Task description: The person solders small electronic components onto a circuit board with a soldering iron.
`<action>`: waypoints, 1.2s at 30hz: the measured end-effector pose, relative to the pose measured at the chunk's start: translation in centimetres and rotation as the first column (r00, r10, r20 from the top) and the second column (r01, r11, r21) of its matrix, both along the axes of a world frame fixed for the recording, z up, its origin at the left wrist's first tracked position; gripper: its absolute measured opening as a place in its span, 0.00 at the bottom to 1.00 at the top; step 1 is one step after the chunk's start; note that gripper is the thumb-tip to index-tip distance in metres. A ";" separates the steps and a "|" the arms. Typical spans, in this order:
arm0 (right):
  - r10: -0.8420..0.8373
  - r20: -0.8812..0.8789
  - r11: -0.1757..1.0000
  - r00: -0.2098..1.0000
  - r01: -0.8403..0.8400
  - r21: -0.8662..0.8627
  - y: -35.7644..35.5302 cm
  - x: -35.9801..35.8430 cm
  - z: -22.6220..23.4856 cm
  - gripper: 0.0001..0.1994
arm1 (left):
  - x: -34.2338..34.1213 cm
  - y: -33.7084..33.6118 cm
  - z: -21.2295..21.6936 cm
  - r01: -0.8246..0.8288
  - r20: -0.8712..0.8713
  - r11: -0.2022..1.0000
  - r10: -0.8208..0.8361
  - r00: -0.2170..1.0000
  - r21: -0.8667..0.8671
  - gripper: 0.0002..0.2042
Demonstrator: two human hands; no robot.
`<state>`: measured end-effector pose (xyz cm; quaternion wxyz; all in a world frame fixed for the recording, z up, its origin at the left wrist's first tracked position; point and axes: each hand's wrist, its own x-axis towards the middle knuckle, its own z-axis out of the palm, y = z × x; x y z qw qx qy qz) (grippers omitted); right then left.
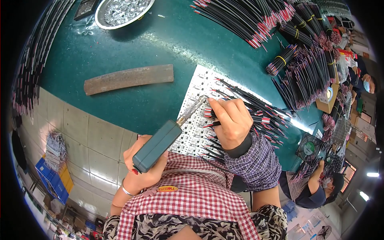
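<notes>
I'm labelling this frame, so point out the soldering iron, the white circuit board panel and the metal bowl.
soldering iron [157, 146], head view, on its teal handle.
white circuit board panel [197, 86], head view, on a bare upper part.
metal bowl [101, 20], head view, on its left rim.

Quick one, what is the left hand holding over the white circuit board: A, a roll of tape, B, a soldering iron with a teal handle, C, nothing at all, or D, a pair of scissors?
B: the left hand grips a soldering iron by its teal handle, its metal tip reaching the white circuit board beside the right hand, which holds black and red wires.
</notes>
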<state>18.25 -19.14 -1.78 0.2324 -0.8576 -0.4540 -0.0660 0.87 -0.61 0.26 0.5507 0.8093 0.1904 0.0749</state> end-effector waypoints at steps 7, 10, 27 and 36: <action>-0.008 0.015 1.000 1.000 0.008 -0.006 0.1 0.0 0.1 0.23 | -0.1 -0.2 -0.2 0.013 0.039 0.998 -0.016 0.999 0.065 0.09; -0.022 -0.029 1.000 0.999 0.022 0.016 0.3 -0.2 0.4 0.27 | -0.8 -0.2 -0.3 -0.005 0.019 0.999 0.004 1.000 0.048 0.10; -0.020 -0.047 0.999 0.999 0.023 0.046 0.1 -0.1 0.2 0.27 | -0.5 -0.4 0.3 0.018 0.015 0.996 -0.019 1.000 0.083 0.09; -0.020 -0.050 0.999 0.999 0.022 0.040 0.1 -0.1 0.3 0.27 | -1.7 -0.6 -0.4 -0.016 0.032 0.997 0.013 0.999 0.075 0.10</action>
